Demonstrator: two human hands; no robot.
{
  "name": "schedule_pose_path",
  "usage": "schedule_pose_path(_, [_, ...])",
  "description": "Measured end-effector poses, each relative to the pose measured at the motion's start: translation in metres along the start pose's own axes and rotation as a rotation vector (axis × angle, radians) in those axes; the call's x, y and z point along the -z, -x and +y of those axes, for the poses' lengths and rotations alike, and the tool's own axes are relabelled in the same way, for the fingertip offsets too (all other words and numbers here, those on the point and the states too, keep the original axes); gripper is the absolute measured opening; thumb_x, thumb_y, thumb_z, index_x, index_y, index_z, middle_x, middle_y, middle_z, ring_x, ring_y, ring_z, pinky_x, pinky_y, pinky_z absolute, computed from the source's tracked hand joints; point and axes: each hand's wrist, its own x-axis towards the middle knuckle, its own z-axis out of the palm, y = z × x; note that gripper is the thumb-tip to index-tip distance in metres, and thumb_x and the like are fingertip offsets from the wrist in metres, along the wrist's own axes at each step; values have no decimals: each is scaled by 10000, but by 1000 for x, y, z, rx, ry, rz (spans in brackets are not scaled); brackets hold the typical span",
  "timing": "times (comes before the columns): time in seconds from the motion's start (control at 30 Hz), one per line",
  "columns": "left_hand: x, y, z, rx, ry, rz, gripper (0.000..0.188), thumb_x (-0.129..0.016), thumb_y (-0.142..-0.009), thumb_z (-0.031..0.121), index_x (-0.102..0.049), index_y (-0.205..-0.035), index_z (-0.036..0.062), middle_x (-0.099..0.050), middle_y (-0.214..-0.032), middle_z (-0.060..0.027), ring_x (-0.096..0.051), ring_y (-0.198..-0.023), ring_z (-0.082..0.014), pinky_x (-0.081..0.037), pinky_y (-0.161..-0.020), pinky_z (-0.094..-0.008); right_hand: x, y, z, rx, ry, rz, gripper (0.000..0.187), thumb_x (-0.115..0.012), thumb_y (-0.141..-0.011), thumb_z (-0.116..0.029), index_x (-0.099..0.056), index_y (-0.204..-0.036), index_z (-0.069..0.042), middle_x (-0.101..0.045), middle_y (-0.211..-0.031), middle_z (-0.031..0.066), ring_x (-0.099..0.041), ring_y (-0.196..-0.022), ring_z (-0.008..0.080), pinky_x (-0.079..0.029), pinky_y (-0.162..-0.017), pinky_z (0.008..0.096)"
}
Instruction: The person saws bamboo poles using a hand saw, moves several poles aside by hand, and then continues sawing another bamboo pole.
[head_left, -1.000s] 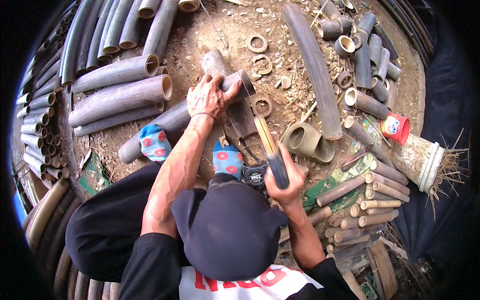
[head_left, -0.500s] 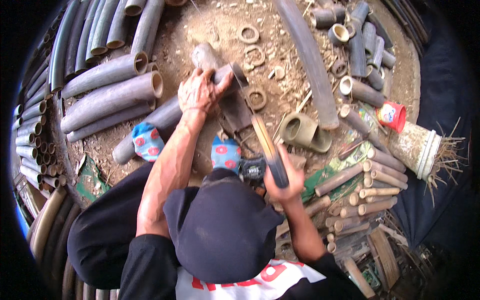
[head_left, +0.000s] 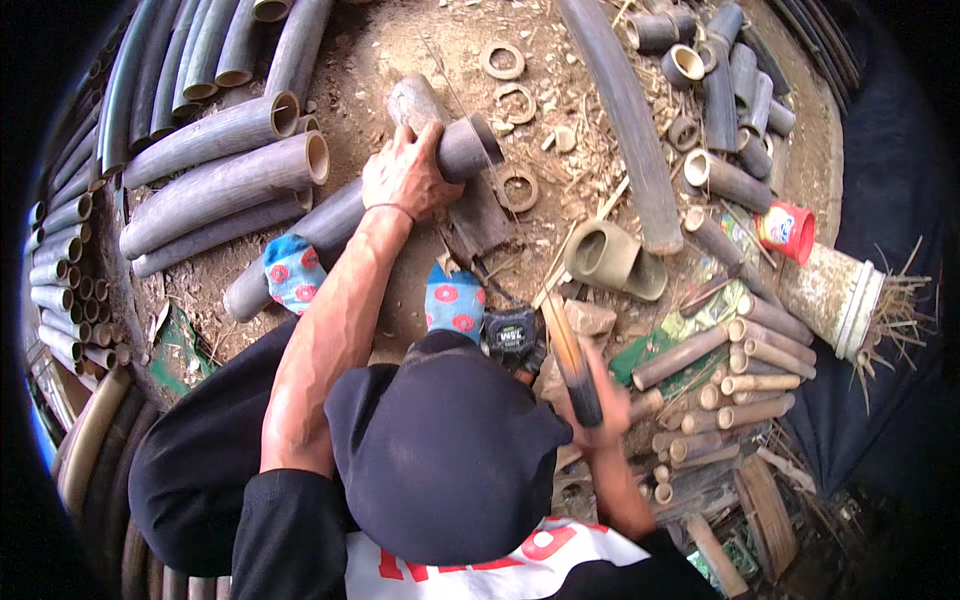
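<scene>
My left hand (head_left: 408, 178) presses down with wrapped fingers on a dark bamboo pole (head_left: 470, 148) near its far end. The pole lies slanted across a weathered wooden block (head_left: 478, 222). My right hand (head_left: 600, 398), slightly blurred, is closed around the yellow and black handle of a hand saw (head_left: 568, 355). Its thin blade is seen almost edge-on, pointing up and left past the pole's end; whether the teeth touch the pole I cannot tell. One blue patterned sock (head_left: 294, 272) is by the pole, and a black tape measure (head_left: 512, 332) lies between my hands.
Thick bamboo lengths (head_left: 230, 190) lie at the left. Cut rings (head_left: 502, 60) sit beyond the block. A long pole (head_left: 625, 130), an olive slipper (head_left: 612, 262), short bamboo pieces (head_left: 765, 360), a red container (head_left: 786, 232) and a white bucket (head_left: 830, 300) lie at the right.
My right hand has drawn the saw handle back toward me and slightly right. The left hand still holds the pole, with its fingers shifted a little.
</scene>
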Motion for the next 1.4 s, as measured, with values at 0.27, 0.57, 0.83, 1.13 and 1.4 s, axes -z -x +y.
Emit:
schedule_pose_path(0.27, [-5, 3, 17, 1, -5, 2, 685, -792, -622, 395, -539, -1231, 210, -569, -1184, -178, -607, -1071, -370, -503, -887, -470, -32, -63, 0, -28, -158, 67, 552, -649, -731, -24, -560, -1265, 86, -675, -818, 161, -667, -615, 228, -520, -594, 333])
schedule_pose_path(0.57, [0, -2, 0, 41, -16, -56, 737, -805, -591, 364, -531, -1255, 202, -536, -1244, -197, -599, -1104, -382, -504, -914, -465, 45, 71, -13, -153, -96, -136, 655, -655, -621, -66, -548, -1228, 157, -685, -989, 294, -731, -796, 318, -570, -756, 374])
schedule_pose_path(0.83, [-6, 2, 12, 63, 22, -139, 770, -823, -574, 357, -526, -1273, 231, -538, -1238, -194, -599, -1111, -376, -510, -909, -467, -36, -90, -12, -18, -138, 67, 574, -675, -769, -42, -546, -1325, 20, -641, -785, 135, -611, -581, 182, -516, -583, 320])
schedule_pose_path(1.13, [2, -1, 15, 46, -10, -94, 744, -811, -585, 335, -533, -1264, 214, -541, -1211, -181, -593, -1105, -374, -497, -927, -464, -17, -35, 16, 103, 5, 67, 629, -673, -725, -54, -509, -1307, 120, -703, -879, 192, -671, -610, 201, -535, -583, 315])
schedule_pose_path(1.4, [1, 6, 3, 58, 18, -95, 758, -801, -582, 323, -525, -1281, 226, -538, -1216, -196, -594, -1113, -368, -493, -930, -473, 20, 27, -13, -55, -76, -35, 582, -606, -687, -25, -553, -1243, 135, -694, -982, 270, -731, -783, 304, -571, -718, 355])
